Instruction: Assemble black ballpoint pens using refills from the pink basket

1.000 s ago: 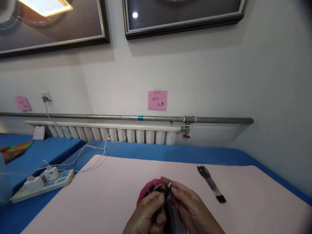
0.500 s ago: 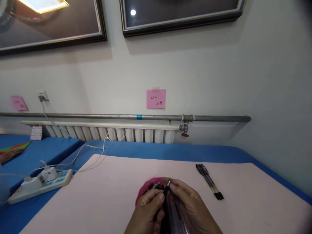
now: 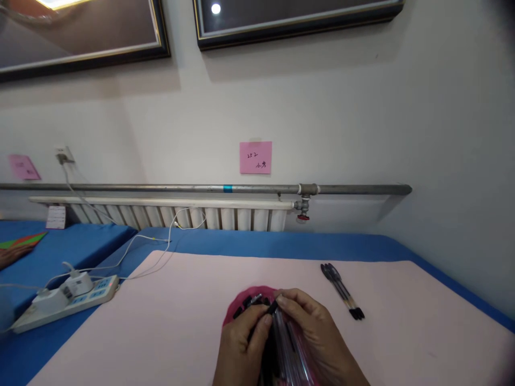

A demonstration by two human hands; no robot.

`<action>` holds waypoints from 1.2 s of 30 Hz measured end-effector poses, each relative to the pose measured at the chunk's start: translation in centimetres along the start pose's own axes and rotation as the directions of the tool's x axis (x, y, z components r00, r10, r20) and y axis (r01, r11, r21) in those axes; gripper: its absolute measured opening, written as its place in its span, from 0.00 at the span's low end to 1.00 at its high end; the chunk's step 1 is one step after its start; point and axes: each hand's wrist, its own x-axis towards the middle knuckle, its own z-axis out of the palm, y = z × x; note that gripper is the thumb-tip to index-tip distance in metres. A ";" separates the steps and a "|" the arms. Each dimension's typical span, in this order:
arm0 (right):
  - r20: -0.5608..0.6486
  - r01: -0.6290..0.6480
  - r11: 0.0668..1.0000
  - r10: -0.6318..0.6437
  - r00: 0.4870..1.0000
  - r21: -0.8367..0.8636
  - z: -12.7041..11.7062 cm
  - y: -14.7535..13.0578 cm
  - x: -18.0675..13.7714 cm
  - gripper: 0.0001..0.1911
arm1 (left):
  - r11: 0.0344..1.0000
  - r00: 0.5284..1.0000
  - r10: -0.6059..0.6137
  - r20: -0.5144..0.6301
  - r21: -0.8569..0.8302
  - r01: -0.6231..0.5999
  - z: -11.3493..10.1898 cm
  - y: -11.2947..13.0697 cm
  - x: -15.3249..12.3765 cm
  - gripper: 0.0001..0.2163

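Over a pink basket point(image 3: 235, 305) with a wavy rim, my left hand point(image 3: 244, 340) pinches a small black pen part point(image 3: 272, 306) between thumb and finger. My right hand point(image 3: 311, 327) closes on the other end of it, covering its silver tip. Beneath my hands the basket holds several clear pen barrels point(image 3: 287, 348) and small black and silver pen pieces point(image 3: 251, 300). To the right, a few assembled black-capped pens point(image 3: 341, 290) lie side by side on the pink sheet point(image 3: 181, 311).
At left a white power strip point(image 3: 72, 305) with plugged-in chargers and trailing cables rests on the blue cloth point(image 3: 261, 244). Another person's hand point(image 3: 16, 254) lies on the adjoining blue table. Behind stand a radiator point(image 3: 229, 219) and a pipe with a valve point(image 3: 303, 209).
My right fingers have closed over the silver tip of the black pen part, which now tilts more. The view has shifted slightly, showing more of the basket.
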 end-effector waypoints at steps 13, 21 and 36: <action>-0.158 0.109 0.892 -0.196 0.968 -0.439 -1.4 -3.2 0.7 0.11 | 0.948 0.968 -0.238 -0.080 -0.235 0.213 -2.1 -0.4 1.5 0.16; -0.135 0.115 0.818 -0.228 0.964 -0.564 -2.2 -3.5 1.2 0.11 | 0.852 0.921 -0.378 -0.090 -0.424 0.308 -3.2 -0.2 2.5 0.17; 0.156 0.305 0.531 -0.306 0.939 -0.790 -2.4 -1.9 1.6 0.09 | 0.833 0.925 -0.363 -0.111 -0.484 0.268 -3.4 -0.5 2.9 0.15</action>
